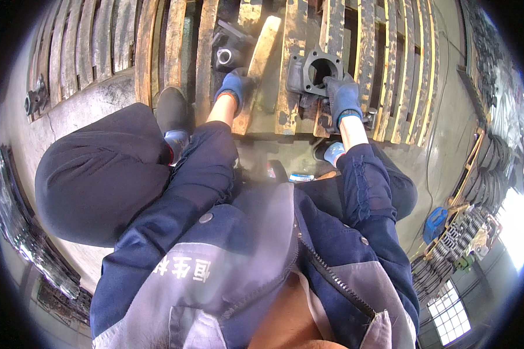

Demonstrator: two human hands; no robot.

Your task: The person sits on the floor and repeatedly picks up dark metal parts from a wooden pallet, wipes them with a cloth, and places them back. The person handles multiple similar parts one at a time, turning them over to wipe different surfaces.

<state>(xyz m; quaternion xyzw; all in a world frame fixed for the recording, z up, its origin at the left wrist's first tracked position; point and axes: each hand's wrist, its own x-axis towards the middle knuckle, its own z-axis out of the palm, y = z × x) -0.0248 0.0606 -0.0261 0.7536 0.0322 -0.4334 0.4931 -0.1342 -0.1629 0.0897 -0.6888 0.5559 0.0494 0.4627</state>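
My right hand (343, 98), in a blue glove with dark fingers, is closed on the near right edge of a dark metal casting (297, 74). This casting has a square flange, a large round bore and corner holes, and sits tilted over the pallet slats. My left hand (232, 85), also in a blue glove, is closed at the left edge of a pale wooden slat (265, 49) that lies at a slant; its fingers are partly hidden. Just beyond that hand, a second dark casting (230, 49) with a bright round port rests on the pallet.
Wooden pallets (174, 43) with gaps between their slats stretch out in front of me. Another small casting (36, 98) sits at the far left. My shoe (174, 110) stands by the pallet edge. Stacked metal parts and a blue jug (435, 225) are on the right.
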